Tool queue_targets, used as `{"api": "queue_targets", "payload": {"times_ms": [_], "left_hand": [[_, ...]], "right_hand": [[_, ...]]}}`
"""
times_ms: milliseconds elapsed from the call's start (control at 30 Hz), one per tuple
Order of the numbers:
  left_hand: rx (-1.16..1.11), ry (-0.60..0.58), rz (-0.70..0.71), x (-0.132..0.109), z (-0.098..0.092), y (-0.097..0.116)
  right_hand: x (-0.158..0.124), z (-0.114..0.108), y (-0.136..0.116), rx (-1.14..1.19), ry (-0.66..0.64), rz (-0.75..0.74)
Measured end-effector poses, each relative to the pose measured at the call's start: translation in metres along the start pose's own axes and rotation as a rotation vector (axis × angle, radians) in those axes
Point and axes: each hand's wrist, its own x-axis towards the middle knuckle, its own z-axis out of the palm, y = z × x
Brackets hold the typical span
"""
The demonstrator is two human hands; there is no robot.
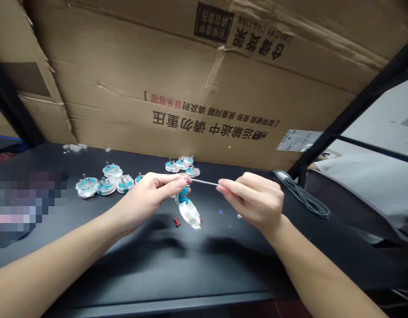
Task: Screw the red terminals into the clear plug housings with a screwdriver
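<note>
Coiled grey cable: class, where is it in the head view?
In the head view, the coiled grey cable lies on the black table, right of the right hand, beside a black metal frame leg.

Moderate, even indoor light is recorded, apparently from overhead. Soft-edged shadows [167, 234] are cast by the left hand [147, 198] and right hand [253, 203] onto the black tabletop [204, 278], where a pale sheen is noted. No harsh glare is observed. Wide-angle bowing is seen in the black metal upright [356, 119]. The cardboard sheet [197, 88] appears slightly soft. A mosaic-blurred patch [21, 207] obscures the left edge.
</note>
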Motion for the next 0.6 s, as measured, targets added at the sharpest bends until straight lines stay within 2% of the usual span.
{"api": "queue_targets", "payload": {"times_ms": [67, 133, 200, 267, 333, 400, 533, 600], "left_hand": [[0.018, 0.006, 0.031, 0.001, -0.002, -0.002], [0.141, 0.037, 0.146, 0.000, -0.005, 0.001], [0.281, 0.088, 0.293, -0.003, -0.008, 0.006], [0.393, 0.116, 0.410, -0.005, -0.010, 0.009], [0.449, 0.103, 0.462, -0.006, -0.010, 0.010], [0.442, 0.087, 0.455, -0.006, -0.009, 0.009], [0.294, 0.086, 0.344, -0.004, -0.006, 0.008], [0.241, 0.089, 0.306, -0.004, -0.005, 0.009]], "right_hand": [[0.000, 0.001, 0.003, 0.149, -0.053, 0.151], [-0.001, 0.003, 0.004, 0.414, -0.101, 0.400], [-0.001, 0.005, 0.004, 0.681, -0.092, 0.599], [-0.001, 0.007, 0.002, 0.854, -0.068, 0.722], [-0.001, 0.008, -0.001, 0.906, -0.078, 0.797], [-0.001, 0.008, -0.003, 0.851, -0.066, 0.777], [-0.001, 0.005, -0.003, 0.651, 0.071, 0.496], [-0.001, 0.003, -0.002, 0.601, 0.078, 0.406]]}}
